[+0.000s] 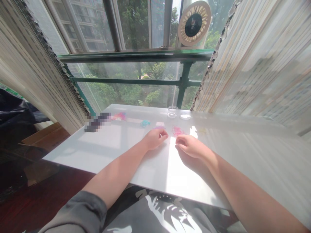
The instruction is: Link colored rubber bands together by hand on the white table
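My left hand rests over the middle of the white table, its fingers curled and thumb drawn in. Just behind it lies a small purple pile. My right hand is beside it in bright sunlight, fingers bent in toward the thumb. Anything pinched in either hand is too small to make out. A loose pile of tiny pink pieces lies right behind my right hand. Farther left are a teal pile and a pink, orange and blue pile. A narrow gap separates the two hands.
Toward the back stand a clear round container and, next to it, a flat round clear piece. A blurred-out dark object sits at the left edge. Beyond are a green railing, a round fan and curtains.
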`<state>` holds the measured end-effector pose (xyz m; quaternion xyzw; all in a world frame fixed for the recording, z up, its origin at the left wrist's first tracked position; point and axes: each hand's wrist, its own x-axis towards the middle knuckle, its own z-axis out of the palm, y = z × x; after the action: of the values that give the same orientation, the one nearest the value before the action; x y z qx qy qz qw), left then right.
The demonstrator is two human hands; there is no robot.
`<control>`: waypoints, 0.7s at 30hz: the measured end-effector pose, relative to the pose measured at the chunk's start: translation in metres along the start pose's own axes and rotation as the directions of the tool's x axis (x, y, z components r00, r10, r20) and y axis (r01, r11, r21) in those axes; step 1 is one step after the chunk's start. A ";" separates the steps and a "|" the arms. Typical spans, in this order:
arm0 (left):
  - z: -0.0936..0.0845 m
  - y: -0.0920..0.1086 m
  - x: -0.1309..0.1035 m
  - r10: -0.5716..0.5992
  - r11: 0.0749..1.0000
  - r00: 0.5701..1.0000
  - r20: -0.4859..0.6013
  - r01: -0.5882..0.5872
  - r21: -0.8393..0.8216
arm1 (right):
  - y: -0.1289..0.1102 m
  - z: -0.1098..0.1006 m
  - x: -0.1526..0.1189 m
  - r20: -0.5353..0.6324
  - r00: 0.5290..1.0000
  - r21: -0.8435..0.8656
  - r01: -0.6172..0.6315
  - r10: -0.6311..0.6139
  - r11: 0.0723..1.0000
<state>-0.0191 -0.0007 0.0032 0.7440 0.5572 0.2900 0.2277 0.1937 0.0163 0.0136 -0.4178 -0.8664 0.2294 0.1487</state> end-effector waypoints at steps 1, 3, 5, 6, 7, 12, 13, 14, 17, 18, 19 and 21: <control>-0.001 -0.002 0.001 -0.003 1.000 1.000 -0.023 0.003 -0.012 | 0.000 0.000 0.000 -0.017 1.000 -0.023 -0.022 0.021 0.999; -0.004 -0.005 0.001 -0.010 0.999 0.998 -0.068 0.008 -0.035 | -0.001 0.001 0.000 -0.041 0.998 -0.052 -0.053 0.051 0.997; -0.004 -0.008 0.001 -0.013 0.999 0.996 -0.087 0.009 -0.041 | -0.002 0.002 -0.001 -0.037 0.998 -0.053 -0.055 0.053 0.997; -0.004 -0.009 0.001 -0.008 0.999 0.996 -0.085 0.005 -0.034 | -0.003 0.003 0.000 -0.027 0.999 -0.051 -0.049 0.048 0.997; -0.003 -0.009 0.001 0.001 1.000 0.997 -0.077 -0.003 -0.023 | -0.003 0.004 0.000 -0.019 0.999 -0.052 -0.044 0.043 0.998; 0.000 -0.006 0.001 0.061 0.997 0.998 -0.034 -0.059 0.046 | -0.005 0.011 0.006 -0.063 0.997 -0.103 -0.046 0.040 0.994; 0.000 -0.005 0.001 0.064 0.997 0.997 -0.033 -0.063 0.052 | -0.005 0.013 0.007 -0.070 0.997 -0.113 -0.039 0.032 0.993; 0.000 -0.005 0.001 0.063 0.997 0.997 -0.034 -0.061 0.056 | -0.005 0.014 0.008 -0.074 0.997 -0.120 -0.032 0.023 0.992; -0.002 -0.002 0.000 0.040 0.996 0.999 -0.023 -0.038 0.077 | -0.005 0.016 0.008 -0.083 0.996 -0.127 -0.028 0.017 0.991; -0.002 -0.001 -0.001 0.033 0.995 0.999 -0.014 -0.032 0.090 | -0.005 0.016 0.008 -0.082 0.996 -0.126 -0.029 0.019 0.992; -0.001 0.000 -0.002 0.030 0.994 1.000 -0.004 -0.029 0.105 | -0.005 0.016 0.007 -0.082 0.996 -0.125 -0.029 0.019 0.992; 0.001 0.002 -0.003 0.035 0.990 0.999 0.018 -0.037 0.133 | -0.003 0.017 0.008 -0.068 0.998 -0.122 -0.013 0.005 0.992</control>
<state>-0.0178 -0.0039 0.0029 0.7698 0.5599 0.2502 0.1767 0.1792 0.0160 0.0010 -0.4375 -0.8714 0.1623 0.1512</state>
